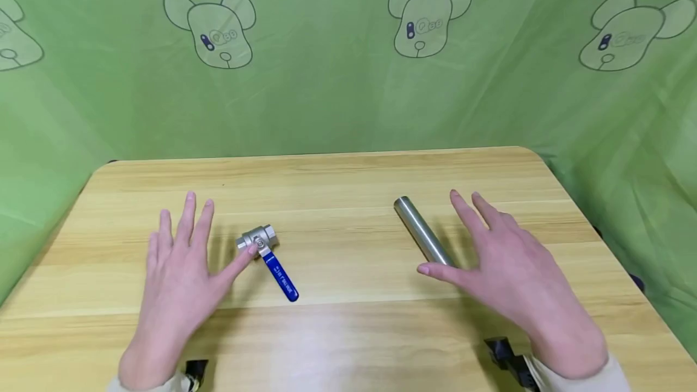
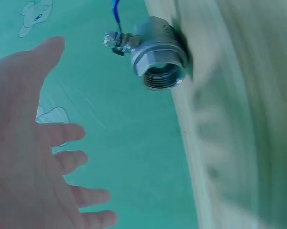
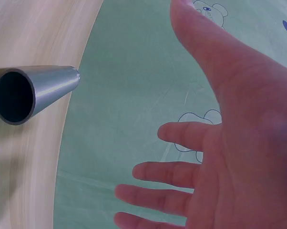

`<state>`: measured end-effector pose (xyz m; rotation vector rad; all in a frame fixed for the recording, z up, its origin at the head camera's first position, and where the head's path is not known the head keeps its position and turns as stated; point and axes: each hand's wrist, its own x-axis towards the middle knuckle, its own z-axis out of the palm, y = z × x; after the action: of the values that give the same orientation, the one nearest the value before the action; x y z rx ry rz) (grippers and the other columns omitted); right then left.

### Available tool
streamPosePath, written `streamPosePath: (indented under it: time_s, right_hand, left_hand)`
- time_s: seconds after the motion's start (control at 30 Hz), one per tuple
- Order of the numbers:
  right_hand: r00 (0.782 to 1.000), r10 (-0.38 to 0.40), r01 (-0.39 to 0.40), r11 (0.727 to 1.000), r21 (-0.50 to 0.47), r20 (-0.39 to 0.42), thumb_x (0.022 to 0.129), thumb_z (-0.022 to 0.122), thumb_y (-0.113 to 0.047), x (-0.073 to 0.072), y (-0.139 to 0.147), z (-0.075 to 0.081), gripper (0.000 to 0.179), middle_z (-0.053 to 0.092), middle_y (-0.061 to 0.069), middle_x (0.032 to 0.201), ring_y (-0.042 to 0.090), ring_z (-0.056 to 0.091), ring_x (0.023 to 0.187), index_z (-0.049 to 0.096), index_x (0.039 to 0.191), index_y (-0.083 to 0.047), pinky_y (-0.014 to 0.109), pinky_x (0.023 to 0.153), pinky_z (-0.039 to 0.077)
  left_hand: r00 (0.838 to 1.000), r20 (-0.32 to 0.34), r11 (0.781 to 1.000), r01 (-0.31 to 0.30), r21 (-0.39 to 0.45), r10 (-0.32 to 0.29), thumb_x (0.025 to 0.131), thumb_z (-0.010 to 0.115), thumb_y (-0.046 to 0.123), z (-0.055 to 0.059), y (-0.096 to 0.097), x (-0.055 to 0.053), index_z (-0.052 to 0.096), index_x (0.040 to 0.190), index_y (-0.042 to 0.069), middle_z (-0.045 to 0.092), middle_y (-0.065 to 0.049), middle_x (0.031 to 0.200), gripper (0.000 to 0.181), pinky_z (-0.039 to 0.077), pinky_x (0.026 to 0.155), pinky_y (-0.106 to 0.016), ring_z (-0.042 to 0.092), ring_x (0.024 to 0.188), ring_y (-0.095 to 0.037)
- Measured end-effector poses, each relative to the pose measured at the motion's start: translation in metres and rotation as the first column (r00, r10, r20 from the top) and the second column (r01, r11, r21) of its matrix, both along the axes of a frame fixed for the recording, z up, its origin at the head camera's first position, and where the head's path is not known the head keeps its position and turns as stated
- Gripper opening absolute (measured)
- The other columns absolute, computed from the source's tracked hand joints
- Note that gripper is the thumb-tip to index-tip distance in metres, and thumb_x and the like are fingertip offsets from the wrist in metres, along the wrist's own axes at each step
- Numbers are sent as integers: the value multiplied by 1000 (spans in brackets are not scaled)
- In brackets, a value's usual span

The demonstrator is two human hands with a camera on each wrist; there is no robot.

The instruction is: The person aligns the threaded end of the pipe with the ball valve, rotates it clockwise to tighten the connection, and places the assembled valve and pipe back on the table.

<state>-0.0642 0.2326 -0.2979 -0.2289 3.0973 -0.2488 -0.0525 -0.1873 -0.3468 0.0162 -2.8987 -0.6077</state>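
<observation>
While the pipe [image 1: 420, 228] lies right of the valve [image 1: 270, 261], I see left hand [image 1: 182, 274] and right hand [image 1: 512, 262] splayed, empty; handling looks all still to do.

- On the blue handle [image 1: 281, 276] of the valve [image 1: 260, 241] I can make out "BALL VALVE" in pale capitals (they run down the slanting lever, with "VALVE" nearest its free end).
- Ahead of those words stand smaller characters, too fine for me to read.
- The valve's body bears some faint marking too, blurred past reading.
- On the green curtain [image 1: 321, 107], each of the two middle bear heads [image 1: 220, 56] carries outlined lettering: a round, Q-like sign, then two characters I can't settle.
- On the rightmost bear head [image 1: 645, 17], the lettering is too pale to read.
</observation>
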Motion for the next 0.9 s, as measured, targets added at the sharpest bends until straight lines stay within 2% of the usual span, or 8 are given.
streamPosePath:
  time_s: [0.13, 0.23, 0.43, 0.53, 0.67, 0.77, 0.8, 0.9]
  right_hand:
    - [999, 21, -23, 999, -32, -40, 82, 60, -93, -3, 4, -2, 125, 31, 32, 172, 63, 39, 147, 18, 174, -19, 83, 112, 42]
    - [995, 38, -44, 997, -67, -89, 89, 68, -81, -7, 7, -4, 115, 37, 31, 169, 60, 42, 146, 25, 172, -13, 82, 111, 43]
    - [983, 4, -29, 990, -135, -183, 95, 76, -60, -12, 12, -12, 93, 51, 30, 159, 56, 51, 140, 41, 165, -9, 80, 101, 51]
    - [977, -21, -26, 975, -219, -211, 96, 78, -53, -17, 13, -18, 84, 57, 30, 154, 56, 57, 133, 48, 161, -9, 79, 99, 53]
    - [986, -47, -19, 922, -386, -160, 99, 77, -47, -25, 17, -28, 73, 62, 28, 148, 57, 66, 122, 56, 154, -6, 73, 98, 59]
    - [996, -71, 34, 860, -509, -54, 101, 74, -49, -29, 22, -37, 68, 64, 26, 148, 54, 69, 121, 57, 152, -7, 68, 100, 62]
    - [997, -79, 55, 842, -536, -22, 101, 73, -50, -30, 24, -39, 68, 64, 25, 148, 52, 69, 123, 58, 152, -8, 65, 102, 62]
    - [994, -96, 107, 804, -585, 50, 102, 71, -52, -34, 29, -47, 65, 69, 19, 143, 42, 72, 121, 60, 150, -11, 46, 102, 66]
  left_hand:
    - [999, -22, 998, 25, 53, -23, 95, 73, 63, -4, -4, -3, 17, 171, 3, 2, -15, 182, 112, 9, 134, -76, 6, 165, -54]
    - [999, 0, 986, 37, 164, -37, 94, 79, 55, -6, -6, -7, 21, 170, 2, 9, -16, 181, 110, 18, 132, -76, 16, 164, -52]
    - [994, 58, 920, 68, 386, -98, 95, 83, 40, -13, -8, -15, 35, 167, 5, 27, -16, 177, 94, 27, 130, -74, 29, 161, -51]
    - [983, 111, 851, 68, 520, -146, 94, 84, 36, -18, -9, -18, 38, 166, 6, 31, -16, 176, 90, 32, 132, -65, 32, 160, -49]
    - [953, 231, 688, -33, 725, -198, 96, 83, 27, -28, -9, -21, 37, 167, 11, 37, -18, 173, 87, 42, 126, -42, 39, 159, -44]
    - [936, 283, 589, -112, 800, -207, 95, 83, 20, -36, -11, -23, 37, 167, 12, 39, -18, 172, 85, 46, 117, -21, 43, 157, -39]
    - [934, 289, 567, -125, 814, -209, 95, 83, 18, -38, -12, -23, 38, 166, 12, 39, -17, 172, 85, 46, 115, -15, 44, 157, -38]
    - [941, 276, 546, -129, 828, -196, 94, 83, 16, -45, -15, -26, 43, 163, 9, 43, -16, 170, 79, 46, 109, -6, 49, 153, -31]
